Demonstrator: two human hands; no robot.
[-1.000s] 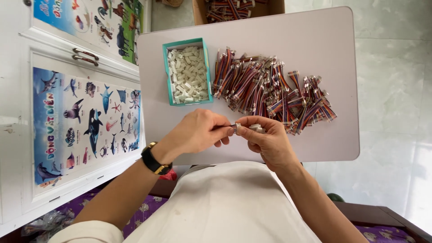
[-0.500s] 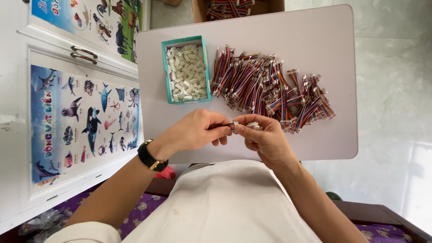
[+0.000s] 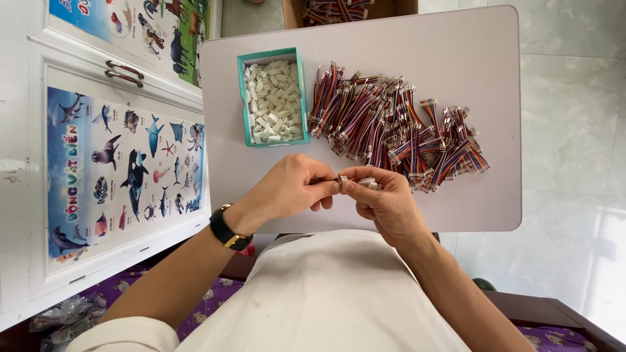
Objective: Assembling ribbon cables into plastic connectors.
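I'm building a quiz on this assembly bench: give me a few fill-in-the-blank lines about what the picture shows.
1. The white connector housings lie in a ____ box.
2. The pile of multicoloured wire bundles lies to the ____ of that box.
3. The wristwatch sits on the ____ wrist.
4. The left hand and right hand meet at a small white ____.

Missing: teal; right; left; connector

Pale lilac tabletop [image 3: 456, 39], rounded corners, filling the middle of view. Left: white panelled cabinet door [image 3: 26, 130] with two metal handles [image 3: 124, 73], covered by a sea-animal poster [image 3: 124, 169]; second animal poster [image 3: 163, 26] above. Right: light grey tiled floor [image 3: 574, 117], glossy, bright daylight glare at lower right. Purple patterned fabric [image 3: 215, 296] at bottom. Dark wooden edge [image 3: 554, 309] lower right. Cardboard box [image 3: 352, 8] at top.
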